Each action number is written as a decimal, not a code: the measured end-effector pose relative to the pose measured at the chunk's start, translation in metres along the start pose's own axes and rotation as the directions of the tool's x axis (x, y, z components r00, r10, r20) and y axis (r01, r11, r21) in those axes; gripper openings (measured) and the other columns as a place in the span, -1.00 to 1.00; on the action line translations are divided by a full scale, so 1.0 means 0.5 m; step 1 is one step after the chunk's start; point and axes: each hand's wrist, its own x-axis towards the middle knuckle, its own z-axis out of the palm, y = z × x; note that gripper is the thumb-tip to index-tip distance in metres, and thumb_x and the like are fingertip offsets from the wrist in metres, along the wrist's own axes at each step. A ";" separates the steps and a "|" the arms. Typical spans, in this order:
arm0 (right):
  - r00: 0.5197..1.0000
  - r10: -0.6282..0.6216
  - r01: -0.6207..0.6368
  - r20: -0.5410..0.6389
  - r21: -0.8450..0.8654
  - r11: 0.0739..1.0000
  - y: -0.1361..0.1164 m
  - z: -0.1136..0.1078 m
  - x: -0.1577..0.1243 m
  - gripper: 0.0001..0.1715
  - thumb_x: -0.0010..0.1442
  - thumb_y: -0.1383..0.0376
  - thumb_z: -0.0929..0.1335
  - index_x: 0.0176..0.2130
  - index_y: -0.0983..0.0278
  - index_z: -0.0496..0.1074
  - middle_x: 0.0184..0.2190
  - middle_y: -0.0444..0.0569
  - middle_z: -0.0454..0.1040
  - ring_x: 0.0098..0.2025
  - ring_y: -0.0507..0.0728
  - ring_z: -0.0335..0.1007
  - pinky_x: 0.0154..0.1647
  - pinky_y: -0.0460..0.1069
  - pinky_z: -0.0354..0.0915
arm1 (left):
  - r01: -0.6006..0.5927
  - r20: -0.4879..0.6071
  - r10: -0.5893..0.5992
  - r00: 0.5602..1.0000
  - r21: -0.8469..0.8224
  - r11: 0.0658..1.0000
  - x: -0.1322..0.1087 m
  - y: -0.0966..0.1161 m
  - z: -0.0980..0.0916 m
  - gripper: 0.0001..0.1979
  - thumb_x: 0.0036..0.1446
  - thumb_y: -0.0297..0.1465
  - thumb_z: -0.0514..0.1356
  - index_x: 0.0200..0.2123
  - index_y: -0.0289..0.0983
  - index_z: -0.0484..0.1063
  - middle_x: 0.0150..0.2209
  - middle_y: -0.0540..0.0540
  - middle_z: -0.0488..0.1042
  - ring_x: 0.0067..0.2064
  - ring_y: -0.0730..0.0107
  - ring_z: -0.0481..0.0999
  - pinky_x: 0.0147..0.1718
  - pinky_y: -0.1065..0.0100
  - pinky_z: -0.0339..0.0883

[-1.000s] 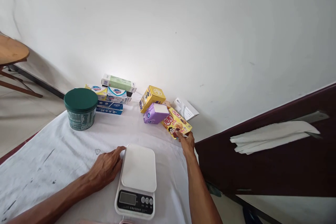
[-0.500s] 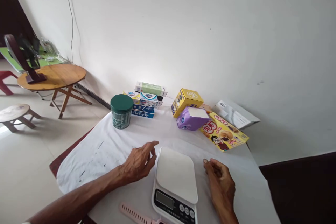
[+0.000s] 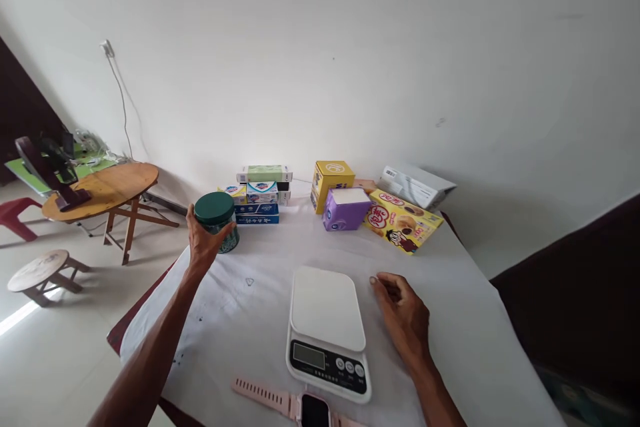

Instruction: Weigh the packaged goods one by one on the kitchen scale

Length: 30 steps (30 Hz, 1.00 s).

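My left hand (image 3: 203, 240) is wrapped round the near side of a round tub (image 3: 229, 239) with a dark green lid and a patterned green body. The thumb lies along its right side and the fingers along its left; the tub stands upright on the table. My right hand (image 3: 403, 310) rests on the white cloth, fingers curled in and thumb close to the index finger, with nothing seen in it. Between the hands lies a white digital kitchen scale (image 3: 327, 307), its platform bare and its display blank. A pink-strapped smartwatch (image 3: 315, 408) lies in front of the scale.
Behind the tub, several small boxes (image 3: 263, 193) are stacked. Further right are a yellow box (image 3: 333, 177), a purple soft pack (image 3: 347, 210), a yellow snack box (image 3: 403, 223) and a white box (image 3: 417, 185) near the wall. A round wooden table (image 3: 115, 183) with a fan stands left.
My left hand has moved from beside the scale, forward and left, and closed round the green-lidded tub. My right hand stays beside the scale. The camera view has shifted, showing more of the watch.
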 end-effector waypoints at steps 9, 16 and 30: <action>0.980 -0.155 0.154 0.122 0.021 0.988 -0.019 0.040 -0.034 -0.64 0.19 0.06 0.23 -0.27 0.23 0.47 -0.41 -0.01 0.59 -0.38 0.16 0.50 -0.30 0.00 0.33 | 0.121 -0.034 -0.120 0.992 0.033 0.992 0.012 0.005 0.004 -0.18 -0.36 -0.14 0.52 -0.05 -0.21 0.23 -0.01 -0.22 0.42 0.12 -0.15 0.44 0.13 -0.19 0.29; 0.982 -0.180 0.183 0.062 -0.038 0.982 -0.039 0.076 -0.073 -0.70 0.26 0.22 0.15 -0.27 0.23 0.41 -0.38 0.02 0.54 -0.34 0.17 0.43 -0.21 0.02 0.26 | -0.049 0.031 0.049 0.998 0.000 0.999 -0.045 0.115 -0.039 -0.16 -0.31 -0.09 0.50 0.04 -0.27 0.30 0.02 -0.25 0.47 0.10 -0.07 0.47 0.11 -0.08 0.33; 0.975 -0.135 0.122 0.177 0.080 0.989 -0.024 -0.004 -0.097 -0.70 0.23 0.17 0.23 -0.13 0.25 0.41 -0.54 -0.17 0.46 -0.50 0.08 0.38 -0.35 -0.02 0.30 | -0.103 0.467 0.181 0.866 -0.188 0.977 -0.219 0.244 -0.008 -0.22 -0.22 -0.08 0.49 0.06 -0.30 0.39 -0.10 -0.19 0.55 -0.03 0.01 0.55 -0.06 0.08 0.46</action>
